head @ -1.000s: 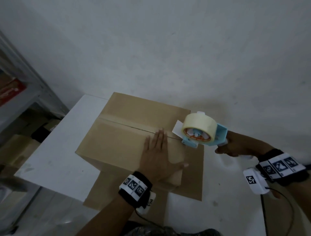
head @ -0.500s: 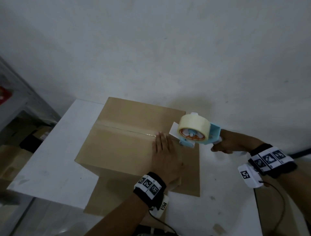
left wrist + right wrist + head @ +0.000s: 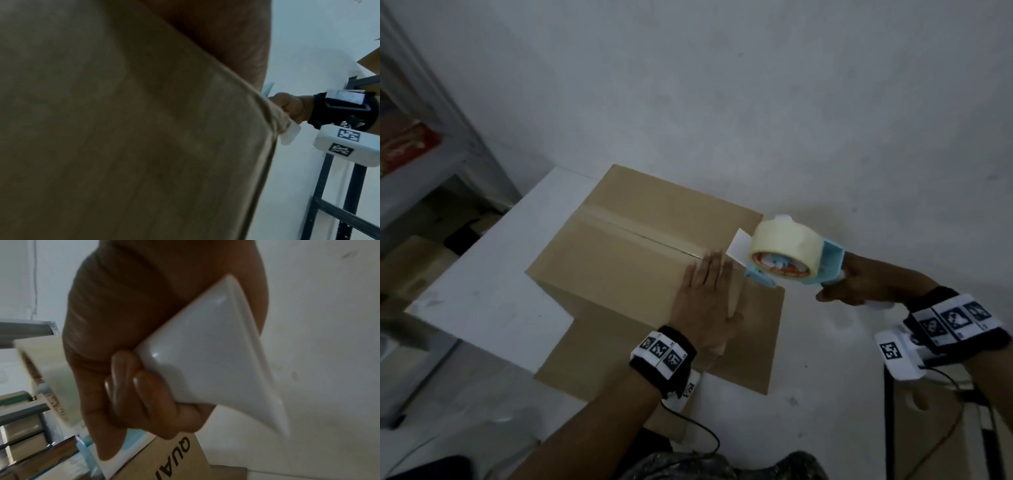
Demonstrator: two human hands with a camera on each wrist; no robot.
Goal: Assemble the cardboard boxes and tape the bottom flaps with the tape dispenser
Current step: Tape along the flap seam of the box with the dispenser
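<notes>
A brown cardboard box (image 3: 626, 253) stands on the white table (image 3: 482, 301) with its closed flaps up and clear tape along the far stretch of the centre seam. My left hand (image 3: 705, 301) lies flat on the near right part of the top, fingers straight, just beside the seam. My right hand (image 3: 859, 284) grips the white handle (image 3: 216, 353) of the light-blue tape dispenser (image 3: 784, 257), whose front sits at the box's right edge on the seam line. The left wrist view is filled by the cardboard box (image 3: 123, 129), with the right hand (image 3: 292, 108) beyond it.
A flat cardboard sheet (image 3: 750, 342) lies under the box and hangs over the table's front edge. A grey metal shelf rack (image 3: 431, 164) with boxes stands at the left. The white wall (image 3: 722, 102) rises right behind the table.
The dispenser has slid right along the seam to the box's right edge. My left hand shifted right with it and still presses the top.
</notes>
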